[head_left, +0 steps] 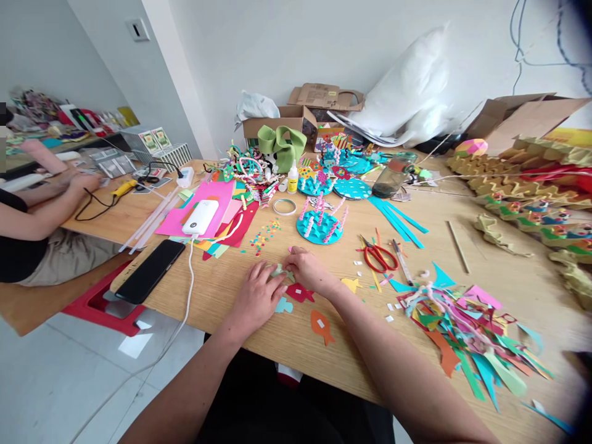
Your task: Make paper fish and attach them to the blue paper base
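A small light green paper cutout (277, 270) lies on the table between my hands, partly hidden by fingers. My left hand (259, 293) rests flat beside it, fingers stretched, fingertips touching its edge. Curled over its right side, my right hand (306, 270) has thumb and fingers pinched at the paper. Just below is a red paper fish (300, 292) with a small white square on it. A light blue cutout (283, 305) sits near my left fingers. An orange paper fish (320, 325), also with a white square, and a yellow paper fish (351, 284) lie by my right forearm.
Red-handled scissors (381, 256), a pen (402, 262) and a pile of paper scraps (472, 333) are at right. Ahead stands a blue disc with pink twisted posts (320, 227). A phone (150, 271) and a white power bank (200, 217) lie left. Another person's arm (41, 209) is far left.
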`<state>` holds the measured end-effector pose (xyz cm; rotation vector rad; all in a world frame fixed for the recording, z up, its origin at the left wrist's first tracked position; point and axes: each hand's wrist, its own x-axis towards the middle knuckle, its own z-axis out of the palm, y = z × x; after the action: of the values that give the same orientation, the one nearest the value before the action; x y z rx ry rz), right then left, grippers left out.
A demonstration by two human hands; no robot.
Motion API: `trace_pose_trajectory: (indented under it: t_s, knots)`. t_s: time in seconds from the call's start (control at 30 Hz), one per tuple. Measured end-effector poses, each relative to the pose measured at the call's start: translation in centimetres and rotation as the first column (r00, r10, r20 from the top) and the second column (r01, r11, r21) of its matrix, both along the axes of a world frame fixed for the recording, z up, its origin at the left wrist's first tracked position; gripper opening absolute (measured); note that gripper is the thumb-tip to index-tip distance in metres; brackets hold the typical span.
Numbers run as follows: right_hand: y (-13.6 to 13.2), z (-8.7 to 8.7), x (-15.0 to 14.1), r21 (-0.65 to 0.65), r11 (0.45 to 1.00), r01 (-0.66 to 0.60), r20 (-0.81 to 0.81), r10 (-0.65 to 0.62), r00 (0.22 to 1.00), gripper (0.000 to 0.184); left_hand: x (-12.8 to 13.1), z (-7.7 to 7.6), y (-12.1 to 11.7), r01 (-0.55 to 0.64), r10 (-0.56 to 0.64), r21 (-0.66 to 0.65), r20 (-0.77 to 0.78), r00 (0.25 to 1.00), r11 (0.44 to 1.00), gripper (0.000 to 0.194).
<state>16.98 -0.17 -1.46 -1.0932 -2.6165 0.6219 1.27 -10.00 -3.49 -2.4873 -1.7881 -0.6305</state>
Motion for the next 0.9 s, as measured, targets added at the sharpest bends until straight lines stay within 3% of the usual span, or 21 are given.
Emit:
trace_pose_trajectory:
  t_s: [0.9]
  knots:
    - [-0.01, -0.17, -0.29, -0.028, 0.998, 0.048, 0.021, -0.048, 0.999, 0.025, 0.07, 0.18, -0.05, 0.002, -0.002, -0.015, 0.012, 1.0, 1.0, 0.031]
